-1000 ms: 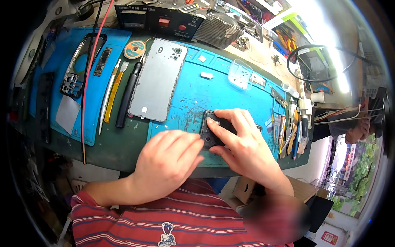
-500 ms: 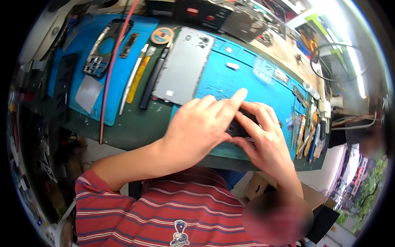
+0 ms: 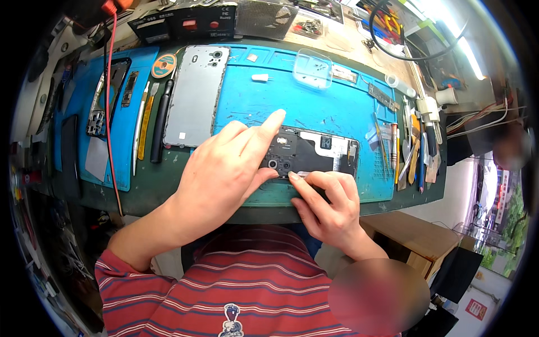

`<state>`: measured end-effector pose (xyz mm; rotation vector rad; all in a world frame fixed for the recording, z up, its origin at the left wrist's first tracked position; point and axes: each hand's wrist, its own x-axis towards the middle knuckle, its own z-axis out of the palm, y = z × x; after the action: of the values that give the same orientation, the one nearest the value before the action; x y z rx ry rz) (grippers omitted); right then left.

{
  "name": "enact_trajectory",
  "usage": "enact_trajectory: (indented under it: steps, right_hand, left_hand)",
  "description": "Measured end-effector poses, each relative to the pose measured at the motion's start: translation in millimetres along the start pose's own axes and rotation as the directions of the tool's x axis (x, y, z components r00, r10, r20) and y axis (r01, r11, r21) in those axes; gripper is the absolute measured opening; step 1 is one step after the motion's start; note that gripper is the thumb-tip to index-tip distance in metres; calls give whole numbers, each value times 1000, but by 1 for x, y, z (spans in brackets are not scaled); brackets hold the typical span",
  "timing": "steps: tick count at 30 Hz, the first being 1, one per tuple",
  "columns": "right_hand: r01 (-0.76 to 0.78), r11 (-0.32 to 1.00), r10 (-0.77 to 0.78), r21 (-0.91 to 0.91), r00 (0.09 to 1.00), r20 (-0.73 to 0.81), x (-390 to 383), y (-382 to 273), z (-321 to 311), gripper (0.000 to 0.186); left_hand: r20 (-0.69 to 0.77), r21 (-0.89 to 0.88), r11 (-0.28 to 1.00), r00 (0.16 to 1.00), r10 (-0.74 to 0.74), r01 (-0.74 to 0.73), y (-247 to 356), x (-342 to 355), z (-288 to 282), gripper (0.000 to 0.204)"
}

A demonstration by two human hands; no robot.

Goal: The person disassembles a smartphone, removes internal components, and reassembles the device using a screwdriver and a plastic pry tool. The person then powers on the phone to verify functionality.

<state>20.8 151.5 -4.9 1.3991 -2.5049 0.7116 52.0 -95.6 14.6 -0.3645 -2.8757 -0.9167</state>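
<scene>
An opened phone (image 3: 325, 149) lies sideways on the blue mat (image 3: 252, 98), its dark inner parts and camera rings facing up. My left hand (image 3: 224, 168) is over its left end, fingers closed round that end, index finger extended upward and thumb at the lower-left edge. My right hand (image 3: 325, 208) is curled at the lower edge beside the cameras, with the index fingertip touching it; anything inside its fingers is too small to make out. A grey back panel (image 3: 191, 95) lies left of the phone, with a small white object (image 3: 259, 78) above.
Left are a second mat (image 3: 73, 151) with a phone frame (image 3: 97, 121), pens and sticks (image 3: 145, 126), a solder-wick spool (image 3: 164, 66) and a red cable (image 3: 111, 157). Behind are a clear box (image 3: 312, 67) and a black device (image 3: 191, 25). Several tools (image 3: 415, 151) line the right.
My right hand has dropped from atop the phone to its lower edge, uncovering the phone's body. My left hand has risen onto the phone's left end, mostly within the first half second.
</scene>
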Motion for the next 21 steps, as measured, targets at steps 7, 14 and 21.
enact_trajectory:
  steps: [7, 14, 21]
  right_hand:
    - [23, 998, -21, -53, 999, 26, -6, -2, 1, 45]
    - [76, 995, -78, -69, 997, -25, -2, 0, 6, 43]
    - [76, 997, -71, 18, 979, -190, -10, 9, 11, 41]
  left_hand:
    - [5, -7, 1000, 1000, 20, -20, 2, 3, -1, 93]
    - [28, 25, 997, 997, 67, -68, 7, 8, -1, 89]
    - [153, 19, 995, 984, 92, -96, 1, 12, -8, 69]
